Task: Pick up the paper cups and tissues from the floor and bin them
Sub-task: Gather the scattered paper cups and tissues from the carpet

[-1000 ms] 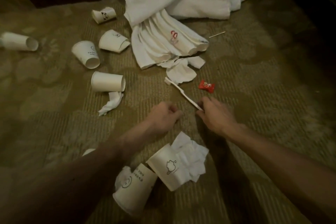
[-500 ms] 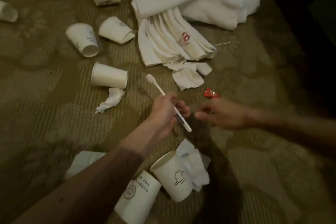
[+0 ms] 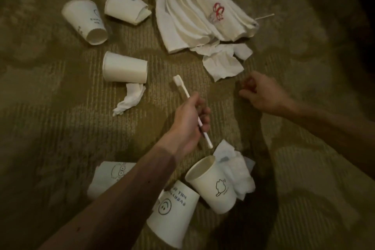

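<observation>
Patterned carpet (image 3: 60, 128) carries scattered paper cups (image 3: 125, 70), crumpled tissues (image 3: 130, 97) and white towels (image 3: 194, 16).

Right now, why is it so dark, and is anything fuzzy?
Head view: dim yellowish light, darkest at the right edge; heavy shadow on the carpet under the right arm; the right hand, around a red wrapper, looks slightly smeared; the toothbrush is sharp.

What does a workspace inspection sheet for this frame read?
Surface: patterned olive carpet, dimly lit.
Job's things: seven paper cups scattered, one cut off at top; tissues in three spots; none in hand.
Clutter: white towels, cotton swab.
Hands: left hand grips a toothbrush; right hand curls round a reddish scrap.
Cables: nothing seen.
Surroundings: dark at right edge; no bin in view.
</observation>
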`<state>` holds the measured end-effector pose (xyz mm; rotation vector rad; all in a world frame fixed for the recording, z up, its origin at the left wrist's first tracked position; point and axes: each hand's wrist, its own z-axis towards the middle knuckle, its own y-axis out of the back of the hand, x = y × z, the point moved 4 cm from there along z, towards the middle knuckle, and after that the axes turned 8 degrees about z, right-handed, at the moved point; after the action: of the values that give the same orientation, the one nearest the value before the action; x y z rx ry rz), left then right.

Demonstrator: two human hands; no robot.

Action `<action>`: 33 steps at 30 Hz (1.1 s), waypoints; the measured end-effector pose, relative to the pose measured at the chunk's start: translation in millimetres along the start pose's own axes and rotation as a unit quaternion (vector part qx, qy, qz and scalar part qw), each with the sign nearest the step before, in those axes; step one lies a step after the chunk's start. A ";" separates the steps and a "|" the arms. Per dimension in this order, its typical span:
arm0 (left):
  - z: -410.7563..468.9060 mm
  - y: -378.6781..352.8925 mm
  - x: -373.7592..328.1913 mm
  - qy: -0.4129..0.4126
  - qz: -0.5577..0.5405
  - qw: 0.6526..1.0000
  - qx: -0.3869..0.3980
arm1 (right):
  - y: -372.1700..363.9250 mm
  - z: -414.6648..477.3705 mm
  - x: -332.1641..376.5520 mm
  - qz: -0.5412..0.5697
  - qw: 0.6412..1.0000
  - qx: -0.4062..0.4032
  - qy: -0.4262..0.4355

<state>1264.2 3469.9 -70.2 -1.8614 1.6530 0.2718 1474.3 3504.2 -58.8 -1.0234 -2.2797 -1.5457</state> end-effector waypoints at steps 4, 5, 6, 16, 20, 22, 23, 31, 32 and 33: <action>-10.3 -16.4 8.4 0.012 0.006 0.998 0.055 | -14.6 -43.7 33.5 0.131 0.990 0.020 0.041; -15.6 -19.3 9.1 0.012 0.006 0.997 0.073 | -17.2 -53.6 43.3 0.139 0.988 0.019 0.061; -21.6 -20.7 9.2 0.012 0.003 0.996 0.091 | -19.4 -63.0 52.1 0.149 0.986 0.020 0.077; -75.2 2.8 7.3 0.020 0.056 0.990 0.125 | -45.1 -125.3 85.1 0.232 0.955 0.091 0.163; -83.5 16.3 7.3 0.003 0.054 0.995 0.087 | -35.8 -132.3 96.0 0.178 0.951 0.142 0.207; -84.6 26.2 7.7 0.004 0.064 0.997 0.049 | -23.1 -127.6 86.7 0.144 0.962 0.135 0.187; -85.5 29.5 9.6 0.005 0.069 0.997 0.036 | -20.6 -123.1 74.8 0.114 0.970 0.145 0.160; -95.1 24.3 23.6 0.013 0.077 0.997 0.030 | -67.3 -128.5 -3.9 -0.071 0.964 0.243 0.076; -95.8 22.4 23.7 0.015 0.076 0.997 0.030 | -71.1 -129.5 -5.2 -0.077 0.968 0.226 0.081; -96.0 19.9 23.7 0.016 0.075 0.997 0.031 | -73.8 -129.8 -6.9 -0.084 0.970 0.213 0.085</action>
<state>1226.1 3395.2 -14.1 -1.7067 1.8067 0.2508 1405.3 3371.5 -60.7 -0.5752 -2.4686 -1.0675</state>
